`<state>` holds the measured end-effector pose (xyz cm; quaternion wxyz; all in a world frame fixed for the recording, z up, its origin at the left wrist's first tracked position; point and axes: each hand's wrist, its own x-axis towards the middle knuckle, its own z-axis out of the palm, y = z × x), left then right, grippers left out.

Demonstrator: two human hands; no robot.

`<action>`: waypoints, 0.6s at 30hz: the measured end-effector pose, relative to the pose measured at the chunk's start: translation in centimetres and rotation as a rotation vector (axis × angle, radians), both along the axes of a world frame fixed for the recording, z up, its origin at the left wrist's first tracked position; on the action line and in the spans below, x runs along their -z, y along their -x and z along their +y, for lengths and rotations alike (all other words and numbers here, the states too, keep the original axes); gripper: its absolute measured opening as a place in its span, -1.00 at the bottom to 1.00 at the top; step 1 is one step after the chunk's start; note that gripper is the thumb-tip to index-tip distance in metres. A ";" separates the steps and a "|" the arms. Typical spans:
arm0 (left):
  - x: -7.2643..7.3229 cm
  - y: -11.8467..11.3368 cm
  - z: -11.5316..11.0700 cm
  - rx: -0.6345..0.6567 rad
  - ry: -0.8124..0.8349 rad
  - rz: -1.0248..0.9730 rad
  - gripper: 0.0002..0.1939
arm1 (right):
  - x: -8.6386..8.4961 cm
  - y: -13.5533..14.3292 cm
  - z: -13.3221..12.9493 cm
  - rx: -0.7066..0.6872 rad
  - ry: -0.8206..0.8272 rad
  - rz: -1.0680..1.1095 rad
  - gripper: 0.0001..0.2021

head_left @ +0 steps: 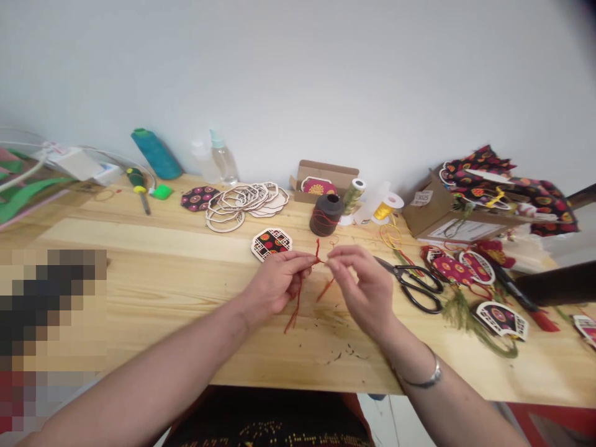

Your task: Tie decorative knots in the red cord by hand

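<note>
Both hands work on a red cord (294,310) above the middle of the wooden table. My left hand (285,276) pinches it between thumb and fingertips; one end sticks up above the pinch and loose strands hang below. My right hand (362,279) has thumb and forefinger pressed together on another stretch of the same cord, a short gap to the right. Just behind my left hand lies an octagonal wooden-framed ornament (272,243) with patterned fabric. Black-handled scissors (421,288) lie to the right of my right hand.
Behind the hands stand a black thread cone (326,216), a yellow thread spool (387,207) and a stack of wooden frames (249,205). A cardboard box (431,208) of fabric is at right. A screwdriver (138,188) and teal thread cone (157,155) are at left.
</note>
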<state>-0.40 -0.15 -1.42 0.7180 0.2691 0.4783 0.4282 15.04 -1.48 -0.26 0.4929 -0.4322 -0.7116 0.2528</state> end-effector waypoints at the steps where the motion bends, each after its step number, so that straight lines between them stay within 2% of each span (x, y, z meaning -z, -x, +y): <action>1: 0.0 0.0 0.0 0.009 -0.014 0.017 -0.83 | 0.3 -0.1 0.5 0.057 0.096 0.073 -0.90; 4: 0.0 -0.1 0.0 0.045 -0.043 0.058 -0.83 | 1.2 0.0 1.9 -0.017 0.516 0.285 -0.79; 7: -0.2 -0.2 -0.1 0.083 -0.054 0.088 -0.82 | 1.6 0.2 2.2 -0.109 0.719 0.420 -0.69; 10: -0.3 -0.3 -0.2 0.115 -0.062 0.116 -0.83 | 1.5 0.4 1.9 -0.111 0.750 0.420 -0.71; 18: 0.0 -0.2 -0.4 0.163 -0.096 0.116 -0.79 | 1.4 0.2 2.0 -0.029 0.644 0.340 -0.80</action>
